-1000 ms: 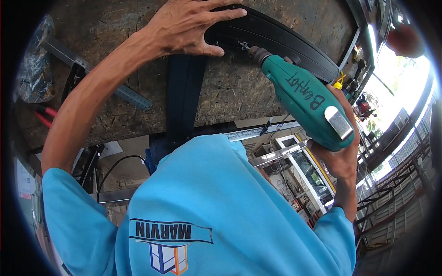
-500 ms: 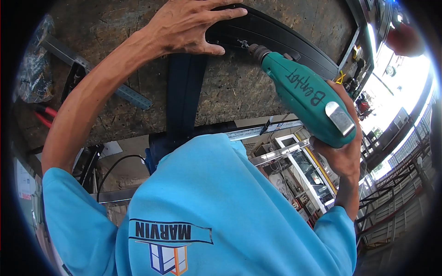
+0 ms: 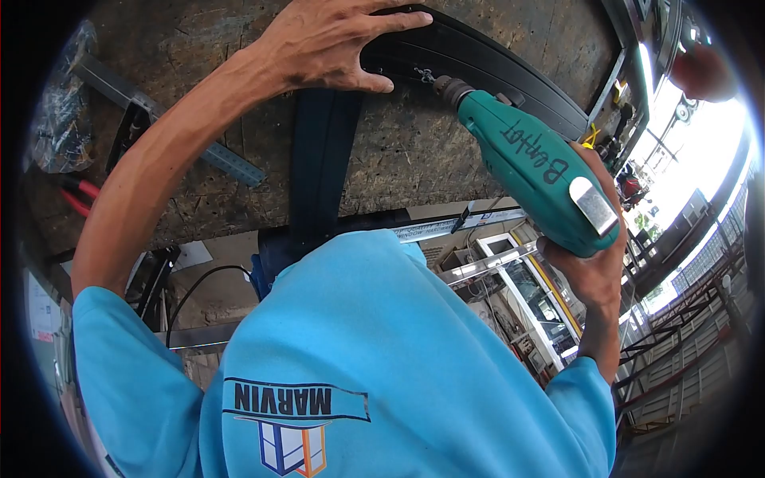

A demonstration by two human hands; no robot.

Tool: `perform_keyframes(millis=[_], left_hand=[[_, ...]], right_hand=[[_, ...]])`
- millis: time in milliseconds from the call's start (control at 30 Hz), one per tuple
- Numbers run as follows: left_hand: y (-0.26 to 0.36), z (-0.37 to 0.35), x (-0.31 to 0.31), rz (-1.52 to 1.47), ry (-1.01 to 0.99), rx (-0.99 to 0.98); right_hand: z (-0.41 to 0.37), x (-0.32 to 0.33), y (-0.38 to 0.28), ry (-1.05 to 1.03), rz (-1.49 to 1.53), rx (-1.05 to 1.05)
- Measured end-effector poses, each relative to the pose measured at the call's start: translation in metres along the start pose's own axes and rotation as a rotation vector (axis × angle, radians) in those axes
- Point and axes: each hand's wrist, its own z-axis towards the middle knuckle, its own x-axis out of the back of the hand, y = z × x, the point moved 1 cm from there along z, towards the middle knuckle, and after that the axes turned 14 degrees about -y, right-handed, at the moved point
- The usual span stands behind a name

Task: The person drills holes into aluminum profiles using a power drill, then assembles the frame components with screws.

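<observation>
The right hand (image 3: 588, 271) was wrapped around a green power drill (image 3: 530, 163), whose long axis slanted inward across the near edge of the wooden workbench (image 3: 430, 163), chuck (image 3: 454, 90) foremost, toward the left hand (image 3: 319, 46). The drill bit (image 3: 425, 75), tangled with metal shavings, sat over a black profile (image 3: 510, 72), just right of the left thumb and apart from it; whether it touched the surface could not be told. The left hand's fingers were spread wide across that profile, which ran toward the workbench's right edge. A dark strip (image 3: 323, 159) led from beneath the left hand to the near edge.
</observation>
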Motion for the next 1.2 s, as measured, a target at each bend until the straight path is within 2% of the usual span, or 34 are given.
perform_keyframes(millis=[233, 467, 567, 633, 800, 1200], left_hand=[[0.001, 0.000, -0.002, 0.038, 0.006, 0.009], [0.002, 0.000, 0.000, 0.015, 0.001, 0.003], [0.002, 0.001, -0.002, 0.009, 0.004, -0.002], [0.002, 0.001, -0.001, 0.015, 0.008, -0.005], [0.003, 0.001, 0.000, 0.011, 0.008, -0.001], [0.005, 0.000, 0.003, 0.023, -0.016, 0.003]], right_hand=[[0.001, -0.001, 0.002, 0.054, -0.066, -0.029], [0.002, -0.007, -0.004, 0.001, -0.189, 0.075], [0.005, -0.005, -0.011, -0.039, -0.192, 0.050], [0.008, -0.004, -0.012, -0.079, -0.066, 0.054], [0.006, -0.012, -0.021, -0.026, -0.158, 0.041], [0.002, -0.019, -0.027, -0.062, -0.208, -0.001]])
